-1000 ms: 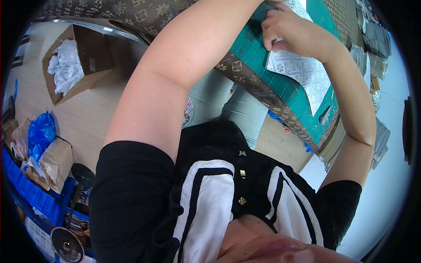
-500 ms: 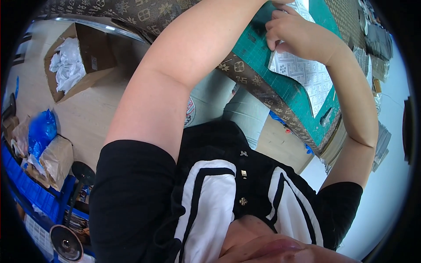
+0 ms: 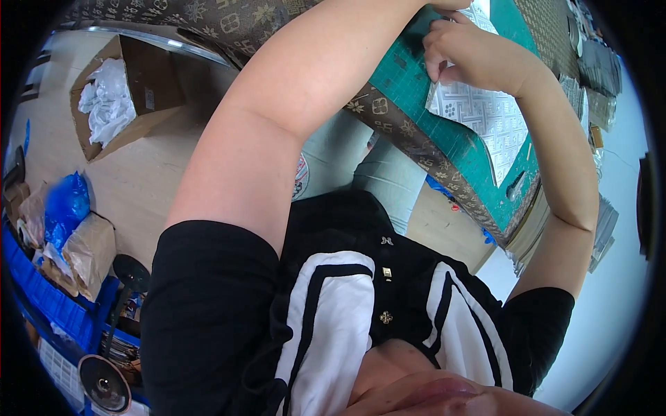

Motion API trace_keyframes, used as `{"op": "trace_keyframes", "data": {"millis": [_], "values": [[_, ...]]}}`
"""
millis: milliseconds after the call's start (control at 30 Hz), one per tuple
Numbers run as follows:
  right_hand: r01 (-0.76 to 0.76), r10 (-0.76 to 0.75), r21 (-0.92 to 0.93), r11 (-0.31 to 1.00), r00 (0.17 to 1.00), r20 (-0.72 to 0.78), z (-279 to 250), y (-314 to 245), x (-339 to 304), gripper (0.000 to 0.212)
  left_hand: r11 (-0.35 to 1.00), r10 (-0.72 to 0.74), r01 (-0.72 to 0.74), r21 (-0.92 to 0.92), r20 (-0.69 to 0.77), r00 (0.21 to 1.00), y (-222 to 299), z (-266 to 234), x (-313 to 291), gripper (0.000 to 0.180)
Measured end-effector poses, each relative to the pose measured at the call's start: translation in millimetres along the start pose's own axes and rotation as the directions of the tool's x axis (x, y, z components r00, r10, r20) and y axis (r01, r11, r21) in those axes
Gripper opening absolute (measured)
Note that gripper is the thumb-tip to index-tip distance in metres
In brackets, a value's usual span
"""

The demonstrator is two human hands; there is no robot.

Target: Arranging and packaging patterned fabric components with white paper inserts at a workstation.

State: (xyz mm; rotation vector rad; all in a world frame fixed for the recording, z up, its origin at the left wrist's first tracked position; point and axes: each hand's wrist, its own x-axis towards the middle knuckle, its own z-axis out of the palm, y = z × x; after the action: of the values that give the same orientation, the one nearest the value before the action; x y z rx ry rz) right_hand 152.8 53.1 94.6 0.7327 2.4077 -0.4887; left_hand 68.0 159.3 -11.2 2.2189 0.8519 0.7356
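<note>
A white sheet with a grey geometric pattern lies on a green cutting mat, its near end narrowing to a point. My right hand rests over the sheet, thumb and fingers pinched on its left edge. At the top edge of the picture, my left hand is mostly cut off, close to the right hand and the sheet's far part. What its fingers hold is out of sight. Near the sheet's pointed end, a small dark tool lies on the mat; its kind is unclear.
A brown patterned cloth covers the table under the mat. Stacks of grey sheets stand beyond my right arm. On the floor at left is a cardboard box with white plastic inside. Blue crates and bags sit lower left.
My right hand has shifted very slightly to the right, with its fingers drawn closer together at the sheet's edge. The sheet lies nearly as before.
</note>
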Motion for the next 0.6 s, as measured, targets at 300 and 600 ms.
{"op": "trace_keyframes", "data": {"millis": [300, 600], "values": [[0.035, -0.036, -0.012, 0.999, 0.999, -0.032, 0.5, -0.8, -1.5, 0.008, 0.994, -0.082, 0.083, -0.065, 0.016, 0.997, 10.6, -9.4, -9.1, 0.045], [-0.003, 0.002, -0.032, 0.999, 0.999, -0.044, 6.0, -0.2, -1.4, 0.008, 0.995, -0.082, 0.082, -0.062, 0.009, 0.997, 12.3, -8.8, -9.6, 0.043]]}}
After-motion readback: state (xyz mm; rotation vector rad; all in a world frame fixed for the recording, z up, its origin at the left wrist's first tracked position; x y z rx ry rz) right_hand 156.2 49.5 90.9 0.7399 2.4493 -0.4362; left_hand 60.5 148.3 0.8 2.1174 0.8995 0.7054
